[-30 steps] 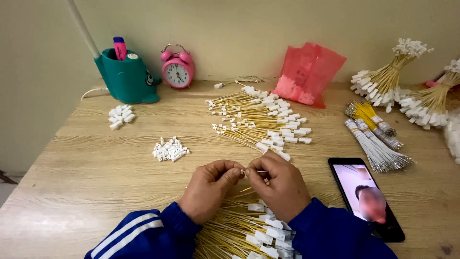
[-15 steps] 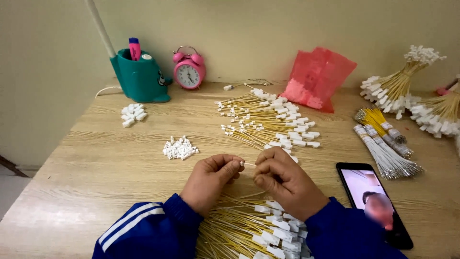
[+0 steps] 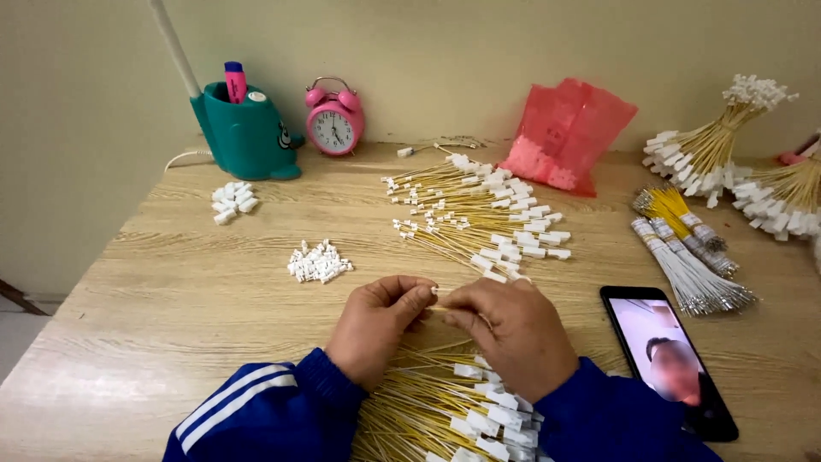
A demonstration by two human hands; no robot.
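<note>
Pinching one small white connector [image 3: 439, 292] still, both hands [image 3: 453, 329] stay closed, unmoved.

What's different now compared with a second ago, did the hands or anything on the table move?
Hardly anything. The left hand and right hand stay together over the yellow wires, pinching a small white piece between the fingertips; only the fingers shifted slightly. The small white pile, finished wires, pink clock and phone lie as before. The camera alone moved a little.
</note>
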